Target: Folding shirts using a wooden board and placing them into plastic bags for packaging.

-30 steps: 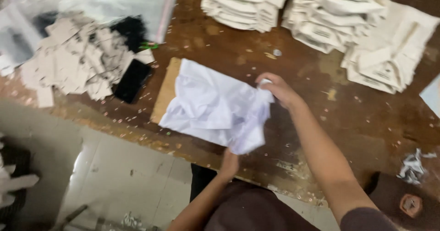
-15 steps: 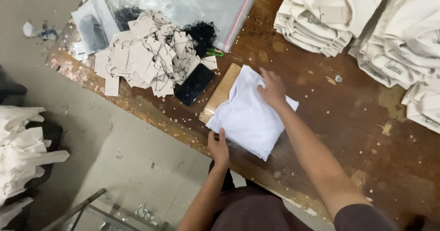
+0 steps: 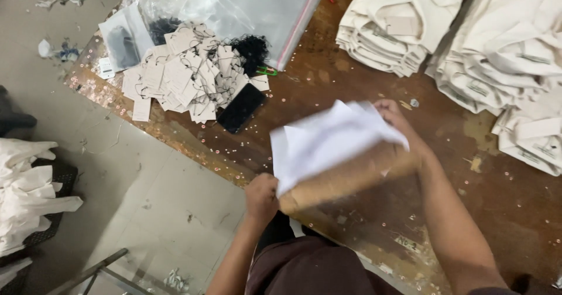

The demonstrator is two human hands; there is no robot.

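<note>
The white folded garment (image 3: 331, 140) lies on a brown cardboard board (image 3: 351, 178), lifted just above the wooden table (image 3: 363, 84), long axis running between the hands: left hand (image 3: 261, 196) grips the near-left end, right hand (image 3: 398, 119) pinches the far-right corner.

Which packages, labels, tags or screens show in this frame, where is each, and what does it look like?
Paper hang tags: heap at the table's left end, pale rectangles on dark strings.
Large zip bag: behind the heap, clear plastic, red seal strip.
Small bag: left table corner, clear, dark contents.
Phone: beside the heap, black slab, screen dark.
Sewn labels: on folded cream garments, right; small grey strips.
</note>
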